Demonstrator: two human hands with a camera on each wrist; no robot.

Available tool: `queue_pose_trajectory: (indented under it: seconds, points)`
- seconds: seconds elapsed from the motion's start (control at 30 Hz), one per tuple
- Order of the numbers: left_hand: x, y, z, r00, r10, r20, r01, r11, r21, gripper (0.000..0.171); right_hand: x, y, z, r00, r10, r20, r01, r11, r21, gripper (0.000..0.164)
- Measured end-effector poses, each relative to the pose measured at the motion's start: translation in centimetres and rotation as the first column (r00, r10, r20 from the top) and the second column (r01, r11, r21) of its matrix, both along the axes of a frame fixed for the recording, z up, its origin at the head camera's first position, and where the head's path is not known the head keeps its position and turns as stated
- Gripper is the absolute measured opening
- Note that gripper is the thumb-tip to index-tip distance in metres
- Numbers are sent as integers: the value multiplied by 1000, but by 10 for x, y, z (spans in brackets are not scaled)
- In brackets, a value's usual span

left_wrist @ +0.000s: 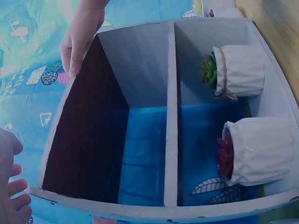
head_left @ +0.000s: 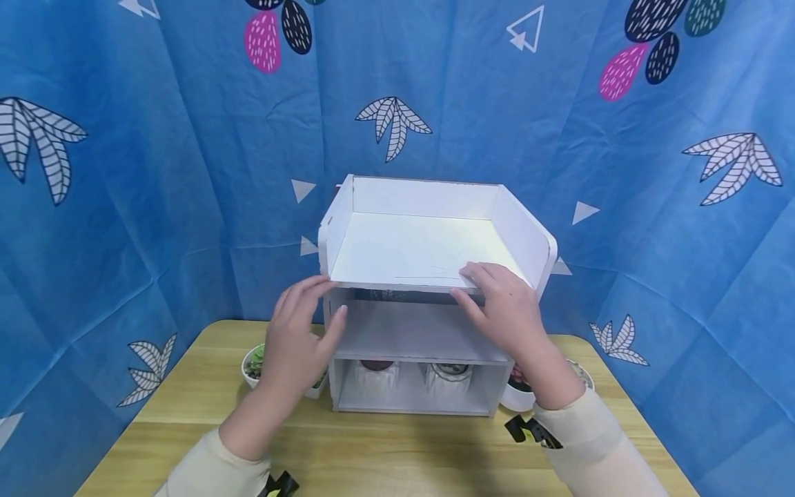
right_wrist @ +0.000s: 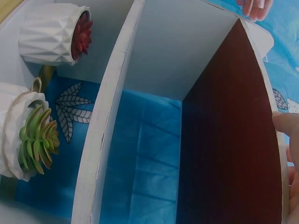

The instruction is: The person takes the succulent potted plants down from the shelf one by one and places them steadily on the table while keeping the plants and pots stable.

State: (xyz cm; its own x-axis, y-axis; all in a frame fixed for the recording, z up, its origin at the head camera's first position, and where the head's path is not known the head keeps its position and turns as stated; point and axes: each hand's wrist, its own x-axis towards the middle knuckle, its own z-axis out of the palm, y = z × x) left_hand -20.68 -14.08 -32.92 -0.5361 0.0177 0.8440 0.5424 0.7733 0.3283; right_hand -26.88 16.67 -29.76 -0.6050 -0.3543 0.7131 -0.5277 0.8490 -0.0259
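Note:
A white tiered shelf (head_left: 422, 331) stands on the table, with a raised rim round its top board. At its front left corner is my left hand (head_left: 301, 338), fingers loosely bent and fingertips by the top edge. My right hand (head_left: 506, 310) grips the front edge of the top board near the right side, fingers over it and thumb at the front. Inside the lowest compartment are two white ribbed pots: one with a red succulent (left_wrist: 225, 156), the other a twine-tied pot (left_wrist: 240, 70) with a green succulent (right_wrist: 38, 140).
On the wooden table (head_left: 373, 449), a white bowl of green plants (head_left: 253, 364) sits left of the shelf. A white pot (head_left: 518, 397) stands at its right, partly behind my right arm. Blue patterned cloth (head_left: 248, 172) hangs behind and at both sides.

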Motion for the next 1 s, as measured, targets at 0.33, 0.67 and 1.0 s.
queue_pose_trajectory:
  seconds: [0.33, 0.67, 1.0]
  points:
    - [-6, 18, 15, 994, -58, -97, 52, 997, -59, 37, 0, 2, -1, 1000, -2, -3, 2, 1000, -1, 47]
    - [-14, 29, 29, 992, -57, -115, 39, 987, -153, 38, -1, 1, 0, 1000, 9, -12, -9, 1000, 0, 47]
    - [-22, 34, 37, 995, -54, -79, 40, 985, -169, 39, -1, 1, 0, 1000, 11, -9, -11, 1000, 0, 47]
